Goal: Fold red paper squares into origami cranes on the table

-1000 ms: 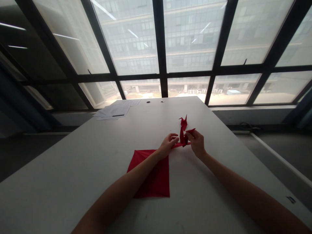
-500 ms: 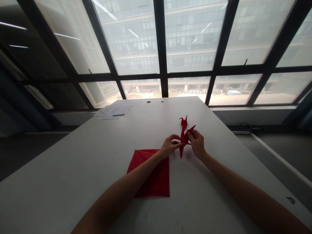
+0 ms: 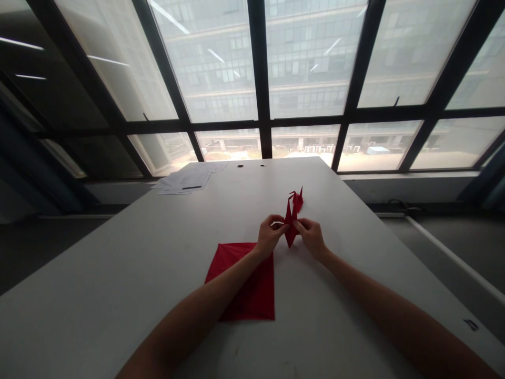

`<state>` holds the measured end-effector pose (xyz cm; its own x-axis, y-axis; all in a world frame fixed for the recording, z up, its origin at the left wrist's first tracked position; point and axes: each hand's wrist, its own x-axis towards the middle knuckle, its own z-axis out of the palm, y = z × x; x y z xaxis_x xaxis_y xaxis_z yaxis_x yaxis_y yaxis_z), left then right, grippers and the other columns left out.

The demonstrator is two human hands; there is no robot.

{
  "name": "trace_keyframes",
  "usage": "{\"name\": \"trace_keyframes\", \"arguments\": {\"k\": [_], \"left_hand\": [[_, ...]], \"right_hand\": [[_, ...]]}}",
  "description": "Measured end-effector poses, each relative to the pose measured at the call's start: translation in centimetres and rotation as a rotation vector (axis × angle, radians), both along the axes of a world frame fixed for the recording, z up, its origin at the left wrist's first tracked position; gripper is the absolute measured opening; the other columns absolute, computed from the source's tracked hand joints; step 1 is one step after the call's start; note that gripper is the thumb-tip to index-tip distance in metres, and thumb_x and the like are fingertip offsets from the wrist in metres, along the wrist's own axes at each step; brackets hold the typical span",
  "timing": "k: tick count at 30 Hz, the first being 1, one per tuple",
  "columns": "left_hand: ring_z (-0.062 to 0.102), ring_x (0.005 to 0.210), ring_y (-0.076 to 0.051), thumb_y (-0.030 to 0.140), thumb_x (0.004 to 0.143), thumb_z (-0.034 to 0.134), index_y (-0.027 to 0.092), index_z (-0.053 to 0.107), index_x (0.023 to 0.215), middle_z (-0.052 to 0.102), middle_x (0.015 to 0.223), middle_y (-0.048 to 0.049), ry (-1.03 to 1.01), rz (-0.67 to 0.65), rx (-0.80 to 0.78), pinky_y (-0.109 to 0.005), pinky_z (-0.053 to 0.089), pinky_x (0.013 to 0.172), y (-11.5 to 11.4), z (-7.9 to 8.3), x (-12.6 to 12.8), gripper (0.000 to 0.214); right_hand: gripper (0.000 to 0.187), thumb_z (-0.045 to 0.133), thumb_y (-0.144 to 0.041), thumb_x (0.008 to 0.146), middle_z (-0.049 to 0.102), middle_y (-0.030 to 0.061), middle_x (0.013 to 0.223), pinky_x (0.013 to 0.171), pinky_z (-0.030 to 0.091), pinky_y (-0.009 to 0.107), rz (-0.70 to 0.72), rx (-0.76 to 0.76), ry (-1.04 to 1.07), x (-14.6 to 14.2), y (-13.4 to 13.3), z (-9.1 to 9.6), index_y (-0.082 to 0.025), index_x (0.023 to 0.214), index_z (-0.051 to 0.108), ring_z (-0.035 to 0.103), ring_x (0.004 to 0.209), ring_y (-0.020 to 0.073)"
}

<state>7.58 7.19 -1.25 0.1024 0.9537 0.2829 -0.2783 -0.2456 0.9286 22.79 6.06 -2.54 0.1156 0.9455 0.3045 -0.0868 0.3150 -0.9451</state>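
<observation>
Between my two hands is a red folded paper crane, its narrow points rising and one broad point hanging down. My left hand pinches its left side with thumb and fingers. On the opposite side my right hand pinches it as well. Just behind stands a second red paper crane, partly covered by the held one. A flat red sheet of paper with crease lines lies under my left forearm, which hides part of it.
The white table stretches to the windows. Loose printed papers lie at its far left with a dark pen on them. A small dark object sits near the right edge. Round holes show at the far end.
The held crane has turned, so its points now stand upright side by side. My right hand has moved left and slightly down, closer to my left hand.
</observation>
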Motion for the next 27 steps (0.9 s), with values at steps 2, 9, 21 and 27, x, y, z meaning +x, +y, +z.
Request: {"name": "trace_keyframes", "arguments": {"k": [2,9,21,27], "left_hand": [[0.068,0.071,-0.016,0.026,0.068,0.085,0.017,0.062,0.091,0.069,0.088,-0.0032,0.005,0.030,0.030,-0.028,0.054,0.067,-0.1,0.0,0.1,0.033],[0.066,0.067,-0.013,0.024,0.080,0.075,0.019,0.068,0.086,0.067,0.088,-0.0019,0.422,0.244,0.342,-0.024,0.053,0.063,-0.3,0.0,-0.2,0.010],[0.057,0.072,-0.014,0.021,0.089,0.058,0.019,0.061,0.081,0.062,0.082,-0.0017,0.604,0.258,0.433,-0.028,0.048,0.073,0.0,0.2,-0.9,0.009],[0.062,0.062,-0.014,0.027,0.094,0.050,0.017,0.056,0.079,0.061,0.069,-0.0015,0.493,0.239,0.248,-0.026,0.052,0.060,1.0,-0.8,-0.4,0.020]], "right_hand": [[0.039,0.073,-0.056,0.076,0.074,0.0070,0.076,0.063,0.055,0.036,-0.018,-0.001,0.027,-0.1,0.0,0.0,-0.018,0.083,0.077,0.067,0.067,0.0225],[0.032,0.075,-0.046,0.076,0.074,0.0064,0.075,0.060,0.054,0.032,0.003,0.042,-0.002,0.0,-0.4,0.5,-0.015,0.087,0.076,0.065,0.063,0.0193],[0.028,0.070,-0.043,0.080,0.071,0.0059,0.071,0.057,0.051,0.030,-0.079,0.060,-0.100,0.1,0.0,-0.3,-0.015,0.082,0.073,0.062,0.061,0.0187],[0.026,0.069,-0.040,0.082,0.071,0.0062,0.072,0.058,0.050,0.030,-0.099,0.087,-0.149,0.2,0.0,-0.2,-0.015,0.081,0.072,0.062,0.063,0.0188]]}}
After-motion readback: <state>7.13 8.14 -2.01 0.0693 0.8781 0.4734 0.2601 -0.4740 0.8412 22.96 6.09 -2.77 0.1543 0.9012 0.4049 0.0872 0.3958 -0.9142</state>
